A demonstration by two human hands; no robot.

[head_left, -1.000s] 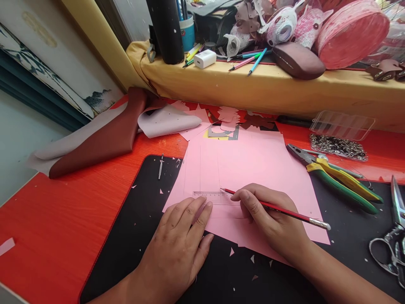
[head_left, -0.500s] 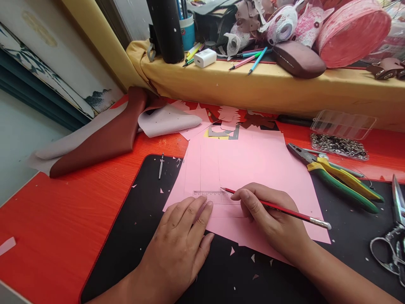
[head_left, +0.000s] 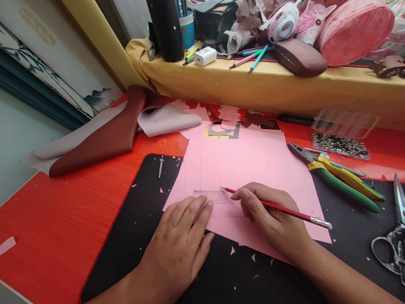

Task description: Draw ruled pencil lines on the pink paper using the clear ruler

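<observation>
A sheet of pink paper (head_left: 253, 160) with thin pencil lines lies on a black mat (head_left: 133, 228). Across it rests a clear ruler (head_left: 218, 196), its right end partly hidden by my right hand. My left hand (head_left: 183, 236) lies flat with fingers stretched out, the fingertips pressing on the ruler's left part and the paper. My right hand (head_left: 268, 215) is closed round a red and black pencil (head_left: 284, 210). The pencil's tip touches the paper at the ruler's upper edge, near the foot of a drawn line.
Pliers (head_left: 335, 175) and scissors (head_left: 394, 236) lie to the right, near an open clear case (head_left: 340, 145) of metal rings. A small metal tool (head_left: 161, 165) and paper scraps are at left. Brown leather (head_left: 101, 141) is behind. A cluttered ledge (head_left: 237, 82) runs along the back.
</observation>
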